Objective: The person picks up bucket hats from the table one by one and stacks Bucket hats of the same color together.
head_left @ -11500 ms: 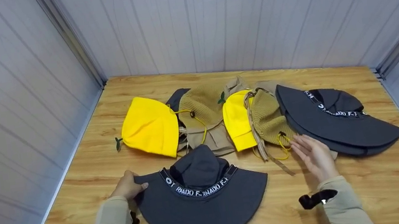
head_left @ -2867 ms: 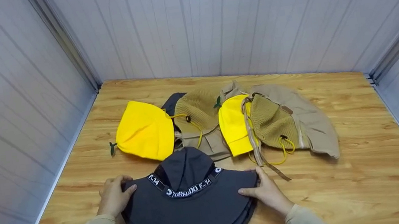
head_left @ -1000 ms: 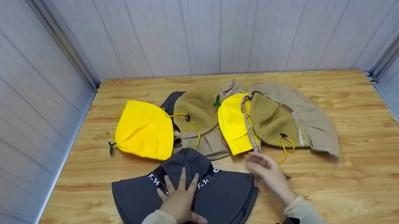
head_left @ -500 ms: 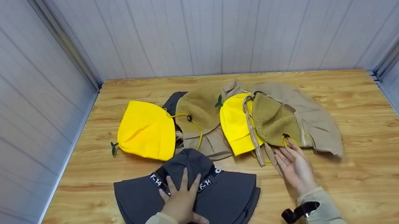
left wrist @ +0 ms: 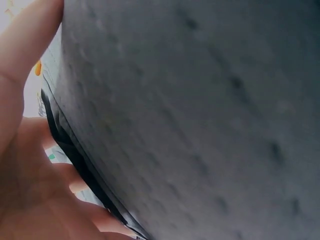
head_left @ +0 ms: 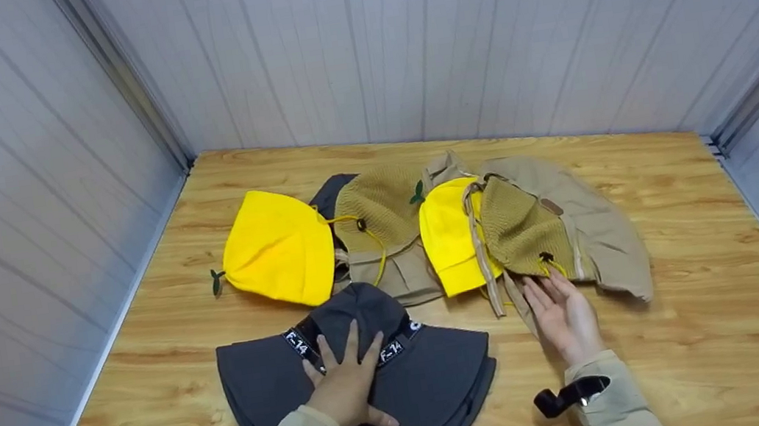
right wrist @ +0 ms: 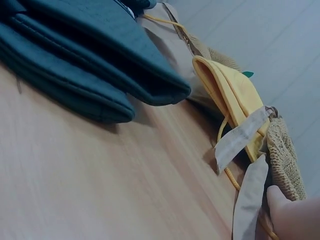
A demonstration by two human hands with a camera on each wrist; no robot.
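Note:
My left hand (head_left: 346, 388) lies with fingers spread on the upper of two stacked dark grey wide-brimmed hats (head_left: 439, 375), over its lettered band. Grey fabric (left wrist: 165, 125) fills much of the left wrist view. At the lower edge of a tan knitted hat (head_left: 518, 223), my right hand (head_left: 566, 317) reaches in, palm turned up, its straight fingertips touching the edge beside a yellow drawcord. In the right wrist view, part of that hand (right wrist: 295, 212) shows by the knit. A yellow hat (head_left: 454, 240) and loose beige straps (head_left: 484, 258) lie just left of it.
Another yellow hat (head_left: 281, 249) with a green sprout lies at the left of the pile. A second knitted hat (head_left: 386, 205) sits mid-pile. A beige brimmed hat (head_left: 598, 234) lies at the right. Panel walls (head_left: 392, 40) enclose the wooden table (head_left: 720, 313).
Earlier, the second dark grey hat came from the right onto the first. Both hands held the stack; then the left spread over it, and the right moved rightward to the tan knitted hat.

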